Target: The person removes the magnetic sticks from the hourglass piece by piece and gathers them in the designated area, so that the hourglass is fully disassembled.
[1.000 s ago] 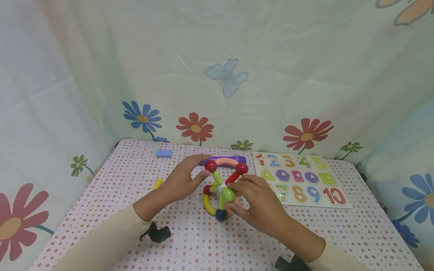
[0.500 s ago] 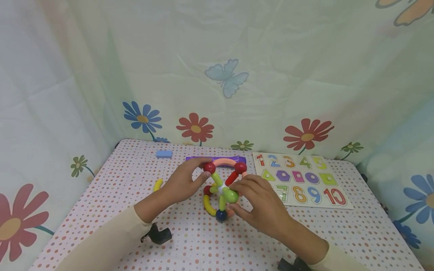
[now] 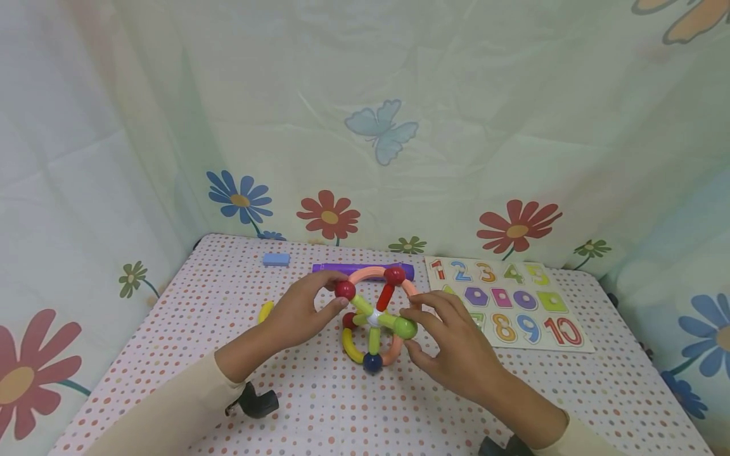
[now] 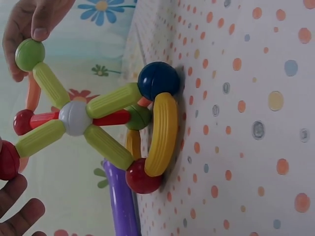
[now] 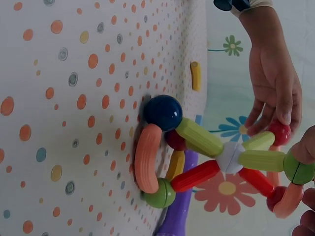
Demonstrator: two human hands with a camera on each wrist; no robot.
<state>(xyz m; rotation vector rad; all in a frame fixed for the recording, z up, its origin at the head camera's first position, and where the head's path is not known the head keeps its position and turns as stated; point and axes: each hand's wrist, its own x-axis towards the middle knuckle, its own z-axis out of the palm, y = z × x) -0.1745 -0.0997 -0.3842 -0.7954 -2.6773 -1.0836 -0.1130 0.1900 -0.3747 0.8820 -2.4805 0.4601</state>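
A toy frame of coloured magnetic rods and balls stands on the table, with a white ball (image 3: 376, 318) at its centre and light-green and red rods around it. My left hand (image 3: 299, 313) pinches the upper-left red ball (image 3: 345, 290) between thumb and fingers. On the other side, my right hand (image 3: 456, 345) holds the upper green ball (image 5: 299, 167) at its fingertips. A dark blue ball (image 4: 158, 80), a lower red ball (image 4: 143, 176) and a lower green ball (image 5: 159, 193) form the base, linked by yellow and peach curved rods. A peach arc (image 3: 367, 273) tops the frame.
A purple tube-like piece (image 3: 333, 268) lies behind the frame. A number-and-shape puzzle board (image 3: 570, 303) is at the right. A small blue block (image 3: 276, 259) lies back left, and a yellow curved piece (image 3: 265, 311) sits by the left forearm.
Both hands have drawn slightly apart. The upper green ball has swung right with the right hand, while the two upper red balls have shifted left. The base has stayed in place.
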